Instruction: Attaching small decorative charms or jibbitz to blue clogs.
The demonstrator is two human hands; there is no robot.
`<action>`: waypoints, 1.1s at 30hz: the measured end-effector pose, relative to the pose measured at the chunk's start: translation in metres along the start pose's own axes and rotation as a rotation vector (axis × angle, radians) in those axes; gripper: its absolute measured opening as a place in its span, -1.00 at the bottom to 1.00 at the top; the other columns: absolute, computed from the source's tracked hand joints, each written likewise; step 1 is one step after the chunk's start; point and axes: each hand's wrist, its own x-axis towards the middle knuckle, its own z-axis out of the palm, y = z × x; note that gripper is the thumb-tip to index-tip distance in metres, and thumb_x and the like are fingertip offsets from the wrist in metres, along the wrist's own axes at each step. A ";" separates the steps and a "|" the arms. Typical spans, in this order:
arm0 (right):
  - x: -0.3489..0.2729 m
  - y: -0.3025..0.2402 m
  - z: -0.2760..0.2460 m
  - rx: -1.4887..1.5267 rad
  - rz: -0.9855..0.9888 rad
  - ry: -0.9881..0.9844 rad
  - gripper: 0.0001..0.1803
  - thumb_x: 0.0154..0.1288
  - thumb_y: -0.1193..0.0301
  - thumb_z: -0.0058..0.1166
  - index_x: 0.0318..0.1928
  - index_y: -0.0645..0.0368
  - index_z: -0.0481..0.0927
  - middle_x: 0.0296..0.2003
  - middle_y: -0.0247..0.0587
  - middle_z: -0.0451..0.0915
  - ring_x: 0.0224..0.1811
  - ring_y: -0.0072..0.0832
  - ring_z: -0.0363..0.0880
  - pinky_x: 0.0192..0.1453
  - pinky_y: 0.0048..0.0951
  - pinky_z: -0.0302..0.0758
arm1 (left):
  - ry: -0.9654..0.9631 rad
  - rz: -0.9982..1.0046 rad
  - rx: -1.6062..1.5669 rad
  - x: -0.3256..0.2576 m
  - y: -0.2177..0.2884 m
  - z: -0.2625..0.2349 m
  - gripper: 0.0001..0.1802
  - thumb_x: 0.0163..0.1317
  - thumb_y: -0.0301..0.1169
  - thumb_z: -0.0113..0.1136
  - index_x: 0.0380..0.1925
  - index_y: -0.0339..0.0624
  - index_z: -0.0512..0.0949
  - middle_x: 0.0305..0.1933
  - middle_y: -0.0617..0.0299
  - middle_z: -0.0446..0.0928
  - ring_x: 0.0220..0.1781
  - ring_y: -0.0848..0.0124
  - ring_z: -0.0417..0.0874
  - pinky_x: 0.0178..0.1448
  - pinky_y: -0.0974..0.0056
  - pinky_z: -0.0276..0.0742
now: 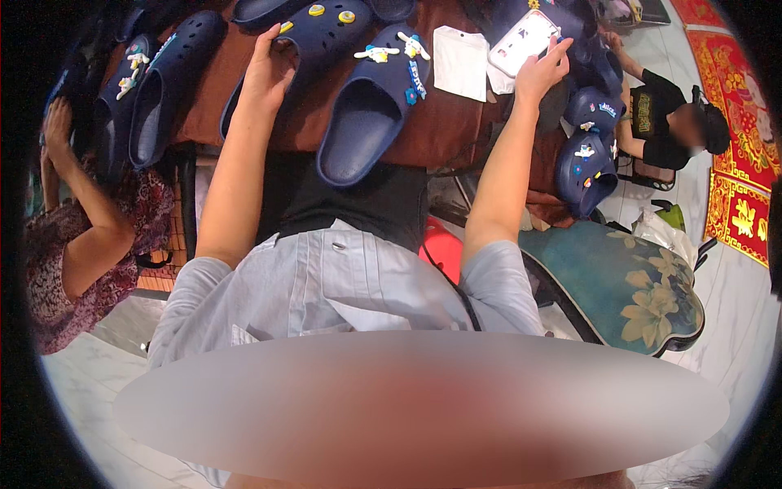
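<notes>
Along the brown tabletop [216, 94], writing turns up in scraps: a blue lettered strip [416, 81] decorates the near clog [387, 73], small marks on a white package [518, 45] are too tiny to read, and a red-and-gold panel [740, 220] at the right bears large gold characters (a bystander's black shirt [649, 110] has yellowish print too). The held clog [314, 53] is navy, smooth and pierced with round holes, with two yellow round charms plainly visible on its upper; it lies just left of the near clog, toward the far side. The left hand [272, 73] curls around its side by the opening, thumb up beside another yellow bit. The right hand [541, 75] has its fingers bent at the package's right edge; whether it pinches something small, I cannot tell. Two white figure charms and one blue flower charm [410, 97] adorn the near clog, and one white pouch [459, 65] lies flat beside it.
</notes>
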 end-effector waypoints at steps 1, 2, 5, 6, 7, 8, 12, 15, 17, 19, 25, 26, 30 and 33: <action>0.002 -0.001 0.000 -0.001 0.002 -0.002 -0.11 0.14 0.66 -0.04 0.44 0.32 -0.16 0.25 -0.10 0.42 0.31 -0.09 0.10 0.41 -0.22 -0.06 | 0.000 0.005 -0.015 0.001 0.000 -0.002 -0.79 0.19 -0.21 0.28 -0.42 -0.03 0.48 -0.45 0.38 0.46 -0.33 0.47 0.48 -0.12 0.39 0.39; 0.004 -0.003 -0.001 -0.015 -0.010 -0.016 -0.12 0.13 0.66 -0.04 0.44 0.32 -0.15 0.25 -0.10 0.41 0.30 -0.08 0.11 0.41 -0.22 -0.06 | 0.001 0.003 -0.014 0.001 0.000 -0.003 -0.79 0.19 -0.21 0.28 -0.42 -0.03 0.48 -0.45 0.38 0.46 -0.33 0.47 0.48 -0.12 0.39 0.39; 0.005 0.005 -0.004 -0.013 0.005 -0.030 -0.13 0.13 0.65 -0.05 0.43 0.33 -0.14 0.26 -0.12 0.41 0.29 -0.08 0.13 0.41 -0.20 -0.06 | 0.005 -0.006 -0.037 -0.001 -0.002 0.007 -0.80 0.18 -0.23 0.28 -0.43 -0.04 0.48 -0.47 0.39 0.45 -0.37 0.48 0.47 -0.17 0.40 0.37; 0.006 0.002 -0.004 0.016 0.030 -0.039 -0.13 0.13 0.65 -0.05 0.43 0.35 -0.14 0.26 -0.13 0.40 0.29 -0.09 0.13 0.40 -0.19 -0.07 | 0.031 0.009 -0.025 -0.007 -0.002 0.012 -0.79 0.18 -0.22 0.29 -0.42 -0.04 0.49 -0.46 0.38 0.45 -0.36 0.47 0.46 -0.17 0.40 0.36; 0.005 0.001 -0.005 0.021 0.027 -0.041 -0.13 0.13 0.65 -0.05 0.43 0.35 -0.14 0.26 -0.13 0.40 0.29 -0.09 0.13 0.40 -0.19 -0.07 | 0.055 0.022 -0.012 -0.011 -0.001 0.016 -0.78 0.18 -0.20 0.29 -0.42 -0.05 0.49 -0.46 0.37 0.46 -0.35 0.47 0.46 -0.17 0.39 0.35; 0.002 0.001 -0.009 0.032 0.015 -0.007 -0.14 0.14 0.68 -0.08 0.43 0.34 -0.15 0.27 -0.07 0.38 0.32 -0.10 0.09 0.40 -0.19 -0.08 | 0.058 0.026 -0.013 -0.013 0.000 0.017 -0.78 0.18 -0.20 0.29 -0.42 -0.05 0.49 -0.46 0.37 0.46 -0.35 0.47 0.46 -0.17 0.39 0.35; -0.026 -0.018 -0.033 0.068 0.000 0.051 -0.16 0.16 0.69 -0.13 0.44 0.33 -0.16 0.26 0.02 0.35 0.35 -0.14 0.08 0.41 -0.21 -0.10 | 0.023 0.009 0.055 -0.014 0.000 0.009 -0.73 0.18 -0.13 0.28 -0.40 -0.06 0.51 -0.41 0.34 0.47 -0.28 0.46 0.46 -0.09 0.37 0.36; -0.055 -0.037 -0.055 0.095 0.028 0.053 -0.16 0.16 0.68 -0.11 0.44 0.33 -0.15 0.24 0.05 0.38 0.35 -0.17 0.10 0.41 -0.22 -0.12 | -0.020 -0.007 0.034 -0.001 -0.002 -0.003 -0.69 0.19 -0.08 0.27 -0.37 -0.07 0.51 -0.37 0.33 0.48 -0.23 0.45 0.47 -0.05 0.36 0.37; -0.076 -0.053 -0.063 0.122 0.067 0.039 -0.17 0.18 0.64 -0.08 0.44 0.31 -0.10 0.20 -0.03 0.45 0.29 -0.16 0.14 0.41 -0.22 -0.09 | -0.034 -0.023 0.010 0.000 -0.003 -0.008 -0.67 0.19 -0.06 0.27 -0.35 -0.07 0.51 -0.35 0.32 0.49 -0.22 0.44 0.48 -0.03 0.35 0.37; -0.099 -0.062 -0.074 0.155 0.109 0.025 -0.19 0.19 0.63 -0.07 0.44 0.30 -0.08 0.18 -0.05 0.48 0.28 -0.15 0.15 0.41 -0.23 -0.07 | -0.104 -0.036 -0.021 -0.002 -0.004 0.000 -0.58 0.20 -0.01 0.25 -0.20 -0.12 0.53 -0.25 0.29 0.53 -0.15 0.42 0.50 0.01 0.33 0.38; -0.154 -0.099 -0.083 0.332 0.238 -0.074 -0.32 0.21 0.60 -0.05 0.38 0.21 0.19 0.03 -0.08 0.57 0.15 -0.22 0.32 0.26 -0.27 0.25 | -0.085 -0.059 0.114 -0.015 -0.001 0.003 -0.41 0.24 -0.01 0.21 0.11 -0.19 0.45 0.17 0.13 0.48 0.23 0.24 0.45 0.36 0.14 0.27; -0.160 -0.103 -0.082 0.349 0.242 -0.090 -0.36 0.20 0.60 -0.03 0.35 0.23 0.25 0.03 -0.08 0.58 0.15 -0.22 0.32 0.26 -0.26 0.26 | -0.084 -0.056 0.116 -0.016 -0.001 -0.001 -0.41 0.24 -0.01 0.21 0.11 -0.19 0.45 0.17 0.13 0.48 0.23 0.24 0.45 0.36 0.14 0.27; -0.168 -0.122 -0.077 0.383 0.205 -0.146 -0.43 0.20 0.61 -0.02 0.28 0.25 0.35 0.01 -0.10 0.59 0.11 -0.20 0.35 0.23 -0.24 0.28 | -0.123 -0.033 0.389 -0.032 -0.002 0.006 -0.45 0.22 -0.02 0.25 0.07 -0.16 0.47 0.00 0.31 0.52 0.03 0.45 0.50 0.10 0.29 0.37; -0.170 -0.128 -0.073 0.391 0.151 -0.167 -0.45 0.20 0.62 -0.01 0.25 0.26 0.38 -0.01 -0.11 0.59 0.10 -0.20 0.36 0.21 -0.23 0.30 | -0.155 0.000 0.415 -0.041 -0.004 0.006 -0.48 0.23 -0.06 0.25 0.06 -0.14 0.47 -0.01 0.33 0.52 0.03 0.47 0.49 0.08 0.28 0.37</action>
